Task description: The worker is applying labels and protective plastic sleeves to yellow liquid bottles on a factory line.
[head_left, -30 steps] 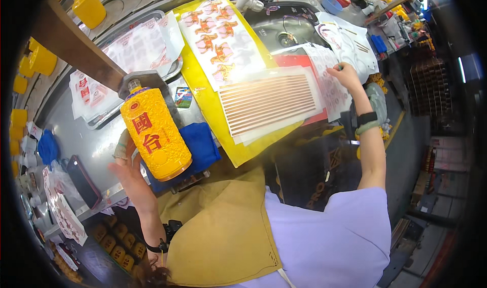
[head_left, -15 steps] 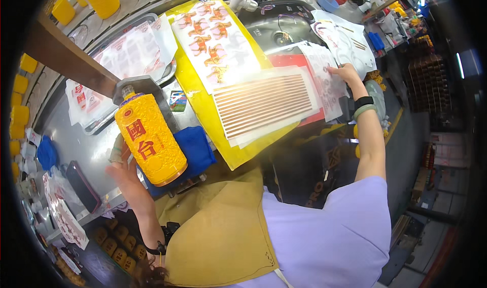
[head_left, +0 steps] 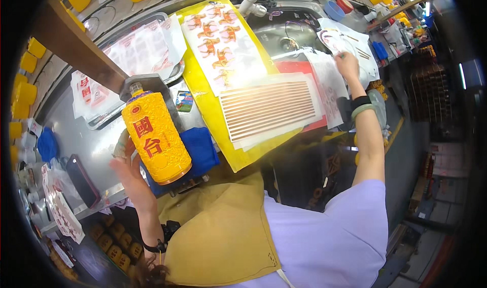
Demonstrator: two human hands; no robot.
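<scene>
A yellow embossed bottle (head_left: 158, 136) with red characters and a clear neck leans over a blue cloth (head_left: 200, 143), its top by a dark block (head_left: 147, 83) on a wooden beam. My left hand (head_left: 129, 171) is closed around the bottle's left side, with some fingers hidden behind it. At the right, my right hand (head_left: 348, 66) hovers by a white sheet with faint marks (head_left: 324, 80) and a second decal sheet (head_left: 366, 47). Its fingertips are pinched together; whether a small piece is between them cannot be made out.
On a yellow board (head_left: 203, 103) lie a sheet of orange animal decals (head_left: 208, 42) and a sheet of gold strips (head_left: 269, 108). Behind them is a metal sink (head_left: 276, 32). A tray of decal sheets (head_left: 137, 47) stands left of the board, and a dark phone (head_left: 82, 181) lies far left.
My right hand has moved up and away from the faintly marked sheet, toward the sheet behind it. My left hand stays at the bottle. The whole view has shifted slightly.
</scene>
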